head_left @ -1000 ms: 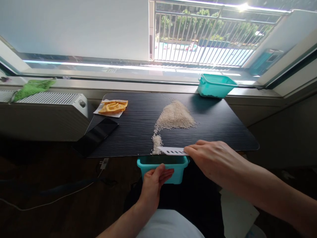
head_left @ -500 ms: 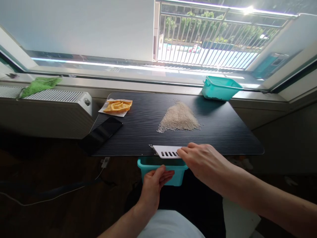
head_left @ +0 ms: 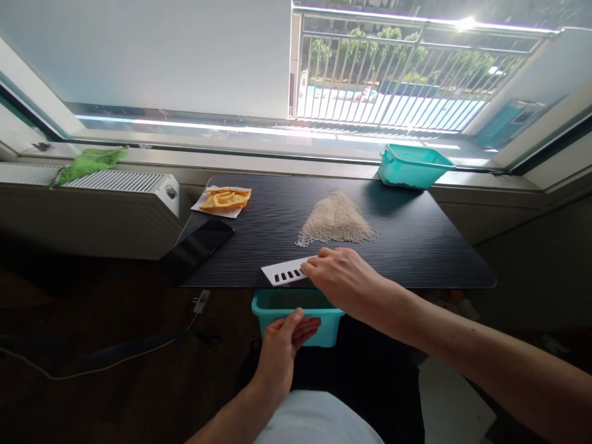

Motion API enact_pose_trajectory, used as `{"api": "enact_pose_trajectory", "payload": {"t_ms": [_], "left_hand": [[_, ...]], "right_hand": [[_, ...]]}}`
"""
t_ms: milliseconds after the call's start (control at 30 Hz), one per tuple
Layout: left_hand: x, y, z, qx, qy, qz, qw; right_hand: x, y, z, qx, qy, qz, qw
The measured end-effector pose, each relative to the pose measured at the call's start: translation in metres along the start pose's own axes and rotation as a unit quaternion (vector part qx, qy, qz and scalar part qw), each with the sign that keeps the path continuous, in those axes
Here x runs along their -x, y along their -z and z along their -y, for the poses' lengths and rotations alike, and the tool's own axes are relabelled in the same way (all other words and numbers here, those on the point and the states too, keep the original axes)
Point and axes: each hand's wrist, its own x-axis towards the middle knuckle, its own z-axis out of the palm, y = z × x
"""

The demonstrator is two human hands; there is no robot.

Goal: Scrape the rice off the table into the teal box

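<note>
My right hand (head_left: 342, 274) grips a flat white plastic piece with a row of dark slots (head_left: 283, 270), tilted at the table's front edge. A few white grains (head_left: 284, 285) lie under its lower edge. Just below that edge is a teal plastic tub (head_left: 272, 314), its opening facing up. Against its near wall is my left hand (head_left: 282, 348), thumb by the rim and fingers curled along the front. Farther back on the table a heap of rice-like grains (head_left: 337, 217) spreads out, with loose grains around it. The tub's inside is dark, so its contents are unclear.
On the dark table (head_left: 416, 246), a second teal tub (head_left: 411, 169) stands at the back right. Orange slices or strips (head_left: 226, 199) rest on white paper at the left, beside a black phone (head_left: 197, 250). A radiator (head_left: 115, 209) with a green cloth (head_left: 95, 163) stands left.
My right hand has moved left and slightly up with the white slotted piece, which now tilts differently. The tub and my left hand have shifted slightly left in view.
</note>
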Motion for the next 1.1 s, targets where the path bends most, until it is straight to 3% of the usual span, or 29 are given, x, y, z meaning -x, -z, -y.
{"api": "enact_pose_trajectory", "payload": {"t_ms": [233, 400, 533, 700, 800, 867, 900, 1000, 1100], "left_hand": [[0.002, -0.003, 0.001, 0.001, 0.004, 0.000, 1.000], [0.005, -0.013, 0.010, -0.029, 0.008, 0.041, 0.999], [0.014, -0.019, 0.019, -0.034, 0.006, 0.060, 0.998], [0.038, -0.019, 0.017, -0.034, 0.025, 0.065, 0.997], [0.060, -0.013, 0.006, -0.023, 0.029, 0.074, 0.997], [0.074, -0.007, -0.003, -0.018, 0.032, 0.070, 0.997], [0.081, -0.004, -0.008, -0.018, 0.035, 0.066, 0.997], [0.095, 0.004, -0.023, -0.027, 0.026, 0.056, 0.998], [0.091, 0.000, -0.047, -0.027, -0.039, 0.044, 0.998]], "right_hand": [[0.056, -0.008, 0.001, -0.006, -0.017, 0.013, 1.000], [0.070, -0.010, -0.023, -0.026, -0.107, -0.006, 0.994], [0.088, -0.018, -0.014, -0.040, -0.116, 0.012, 0.992], [0.133, -0.014, 0.001, -0.089, -0.115, -0.074, 0.987], [0.153, -0.009, -0.013, -0.163, -0.157, -0.176, 0.958], [0.158, -0.013, -0.029, -0.268, -0.185, -0.258, 0.910], [0.158, -0.018, -0.039, -0.334, -0.200, -0.298, 0.872], [0.149, -0.039, -0.074, -0.528, -0.248, -0.395, 0.710], [0.134, -0.069, -0.110, -0.658, -0.289, -0.435, 0.542]]}}
